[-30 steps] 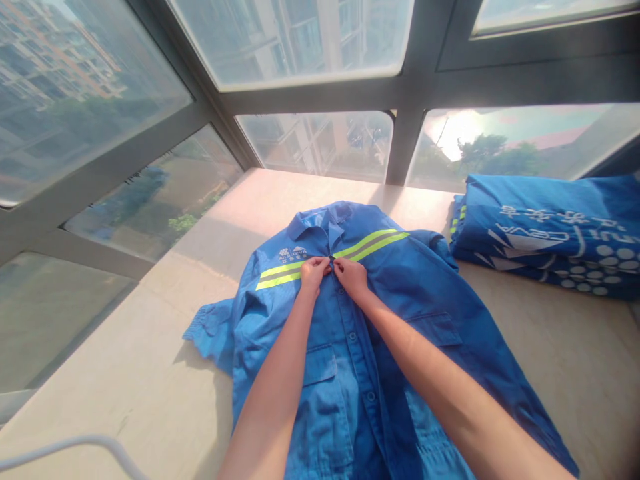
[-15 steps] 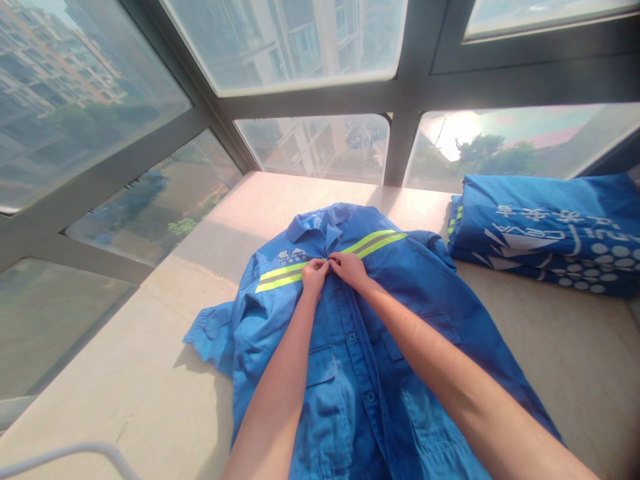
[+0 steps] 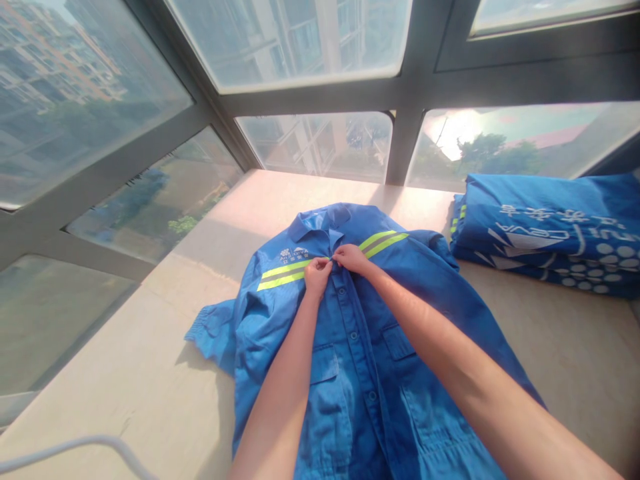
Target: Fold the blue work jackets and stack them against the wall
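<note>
A blue work jacket (image 3: 280, 327) with yellow-green and grey reflective stripes lies front side up, its collar (image 3: 320, 223) pointing away from me. At the front opening, level with the chest stripes, my left hand (image 3: 318, 275) pinches the jacket's edge. My right hand (image 3: 351, 259) is closed on the placket right beside it, fingertips nearly meeting the left ones. Whatever small part sits between the fingertips is hidden. Below the hands, several round buttons (image 3: 354, 335) run down the placket. One sleeve cuff (image 3: 200, 325) sticks out at the left.
Folded blue garments with white print (image 3: 545, 230) are stacked at the right on the pale ledge (image 3: 165, 333). A white cable (image 3: 95, 440) curves across the near left corner. Grey-framed windows (image 3: 310, 103) enclose the ledge at the back and left.
Both hands stay at the same spot on the placket. The right hand has risen slightly, with its forearm shifted a little. The view has moved slightly.
</note>
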The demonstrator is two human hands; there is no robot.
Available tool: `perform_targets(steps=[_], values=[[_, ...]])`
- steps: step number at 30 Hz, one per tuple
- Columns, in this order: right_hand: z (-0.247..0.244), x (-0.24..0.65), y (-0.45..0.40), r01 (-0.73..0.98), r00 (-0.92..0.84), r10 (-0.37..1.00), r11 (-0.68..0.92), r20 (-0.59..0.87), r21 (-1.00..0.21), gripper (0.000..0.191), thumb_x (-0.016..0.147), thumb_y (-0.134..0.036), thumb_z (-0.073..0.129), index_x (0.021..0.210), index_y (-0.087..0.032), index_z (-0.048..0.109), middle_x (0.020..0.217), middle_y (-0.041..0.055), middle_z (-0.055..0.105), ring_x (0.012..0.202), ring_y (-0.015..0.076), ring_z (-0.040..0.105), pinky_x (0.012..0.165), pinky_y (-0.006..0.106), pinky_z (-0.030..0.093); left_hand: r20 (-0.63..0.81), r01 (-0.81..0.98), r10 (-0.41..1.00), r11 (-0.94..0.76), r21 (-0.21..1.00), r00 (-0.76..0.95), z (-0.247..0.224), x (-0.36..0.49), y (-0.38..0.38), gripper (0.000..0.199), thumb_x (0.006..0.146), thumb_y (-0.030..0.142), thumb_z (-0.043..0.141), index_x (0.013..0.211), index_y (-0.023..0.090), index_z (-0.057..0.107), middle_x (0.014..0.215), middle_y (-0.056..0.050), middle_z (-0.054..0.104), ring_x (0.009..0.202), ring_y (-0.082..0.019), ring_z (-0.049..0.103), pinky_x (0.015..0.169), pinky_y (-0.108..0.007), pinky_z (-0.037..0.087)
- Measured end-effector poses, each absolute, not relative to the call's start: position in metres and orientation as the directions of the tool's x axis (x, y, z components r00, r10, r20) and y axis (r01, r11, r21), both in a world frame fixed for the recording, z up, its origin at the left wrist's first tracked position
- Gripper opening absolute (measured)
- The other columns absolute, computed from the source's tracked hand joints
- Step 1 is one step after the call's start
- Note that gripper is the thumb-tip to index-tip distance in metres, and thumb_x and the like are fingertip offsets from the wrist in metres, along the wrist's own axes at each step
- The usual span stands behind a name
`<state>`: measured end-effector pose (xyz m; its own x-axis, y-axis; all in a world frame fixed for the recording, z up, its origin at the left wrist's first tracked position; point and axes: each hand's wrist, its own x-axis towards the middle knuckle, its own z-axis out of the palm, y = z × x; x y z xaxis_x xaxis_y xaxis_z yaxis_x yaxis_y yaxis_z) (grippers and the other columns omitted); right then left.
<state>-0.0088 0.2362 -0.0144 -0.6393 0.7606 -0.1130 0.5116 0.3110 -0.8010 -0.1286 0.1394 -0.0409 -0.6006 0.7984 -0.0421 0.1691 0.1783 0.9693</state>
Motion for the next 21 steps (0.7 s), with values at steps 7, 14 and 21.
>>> perform_targets(steps=[7,14,21], values=[[-0.021,-0.013,0.246,0.503,-0.629,0.741,0.156,-0.236,-0.850,0.030,0.082,-0.024,0.060,0.053,-0.016,0.063,0.040,-0.0021,0.049,0.042,0.0111,0.044,0.048,0.023,0.038,0.046,0.381,0.782,0.250,0.890,-0.622,-0.038,-0.115,0.138,0.004,0.076,0.022,0.065,0.080,0.020,0.066,0.077,-0.002,0.071,0.075,-0.018,0.069,0.075,-0.029,0.053],[-0.012,-0.011,0.250,0.559,-0.635,0.747,0.267,-0.198,-0.785,0.022,0.080,-0.020,0.063,0.060,-0.017,0.070,0.047,0.0012,0.058,0.052,0.0146,0.056,0.061,0.024,0.045,0.008,0.571,0.761,0.480,0.666,-0.648,-0.026,-0.121,0.153,0.006,0.079,0.024,0.064,0.074,0.022,0.068,0.072,-0.006,0.071,0.076,-0.023,0.067,0.074,-0.032,0.049],[-0.009,0.029,0.203,0.585,-0.594,0.803,0.472,0.047,-0.659,0.037,0.090,-0.008,0.044,0.114,-0.015,0.072,0.116,0.0121,0.069,0.113,0.0223,0.057,0.101,0.031,0.040,0.056,0.741,0.813,0.499,0.449,-0.580,-0.014,-0.125,0.141,0.020,0.090,0.034,0.056,0.085,0.021,0.071,0.097,-0.014,0.070,0.105,-0.031,0.061,0.090,-0.043,0.047]])
